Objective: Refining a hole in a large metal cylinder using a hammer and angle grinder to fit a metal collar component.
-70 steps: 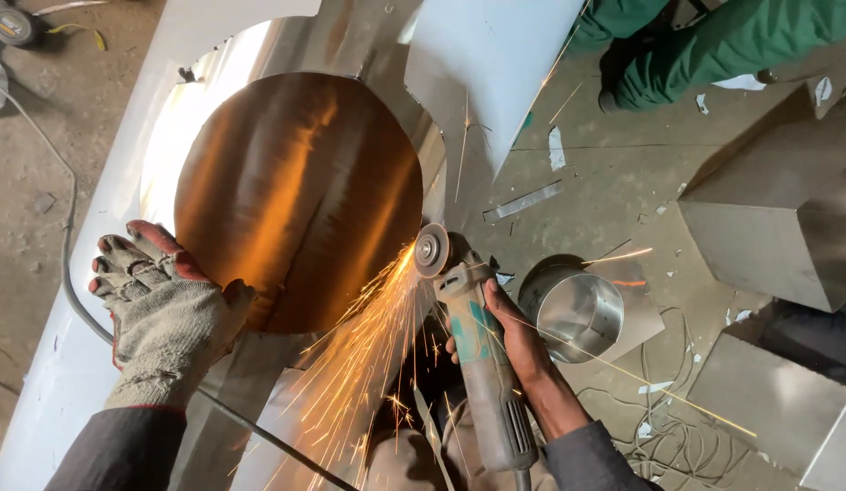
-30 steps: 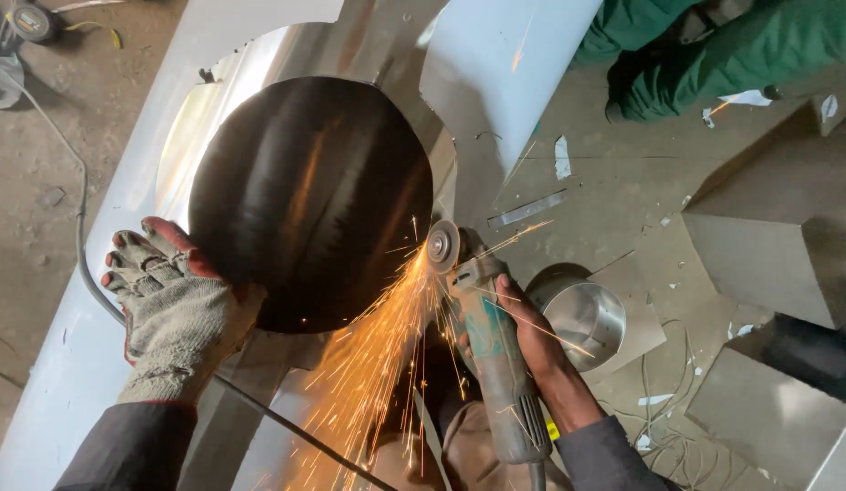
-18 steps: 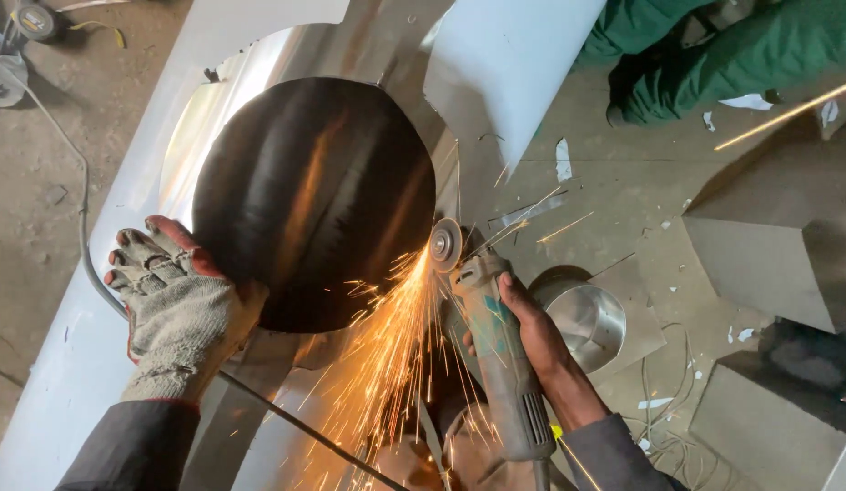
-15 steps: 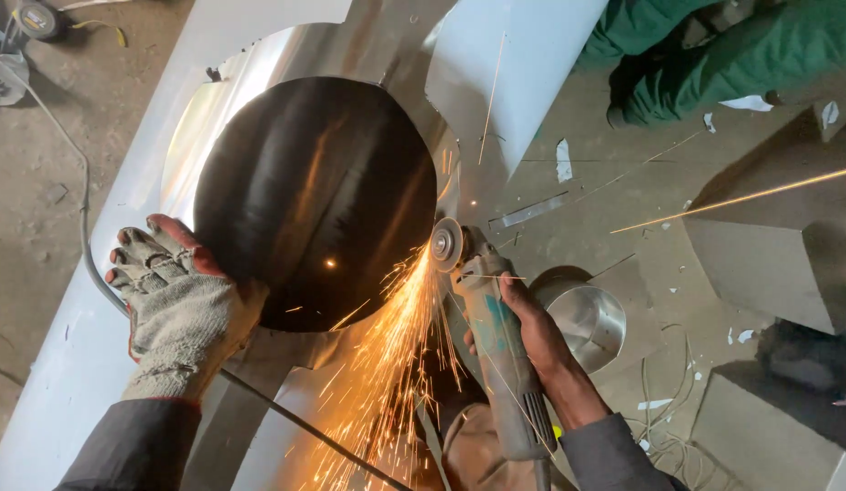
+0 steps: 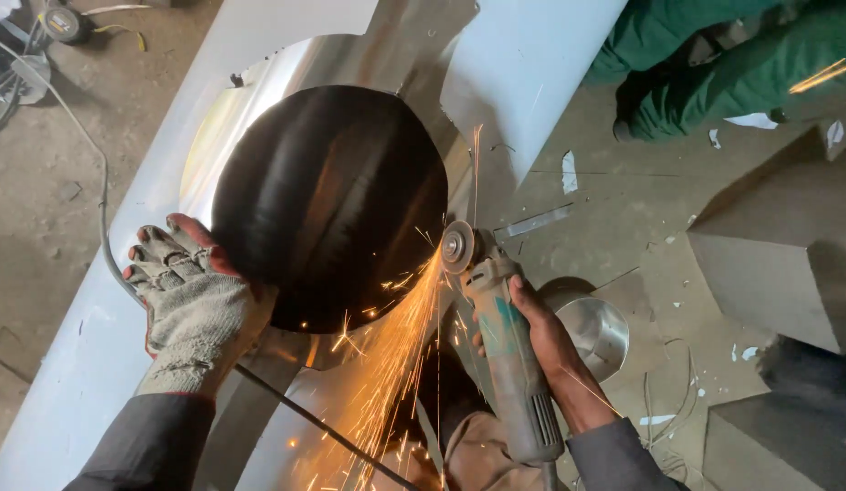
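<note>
Left hand: the left hand [image 5: 194, 305], in a worn knit glove, lies flat with fingers spread on the lower left edge of the disc [image 5: 332, 205]; it presses on it and closes round nothing.
Right hand: the right hand [image 5: 541, 332], bare, is wrapped tight round the body of the grinder [image 5: 500, 350].
Grinder: it lies along the forearm, head pointing away from the person, cord end near the sleeve; its wheel [image 5: 457, 246] meets the right rim of the disc.
Disc: a dark, round, slightly domed metal plate, resting on the sheet [image 5: 123, 300], between the two hands.
Sparks: an orange spray [image 5: 400, 336] falls from the wheel down and to the left, toward the person's lap.
Sheet: pale, long, running from lower left to upper right, with a shiny curved cut-out showing round the disc.
Cable: a thin dark cable [image 5: 305, 418] crosses under the left wrist.
Bowl: a small steel bowl [image 5: 598, 335] sits on the floor just right of the right hand.
Boxes: grey metal boxes [image 5: 760, 264] stand at the right.
Other person: legs in green [image 5: 714, 64] at top right, well apart from the work.
</note>
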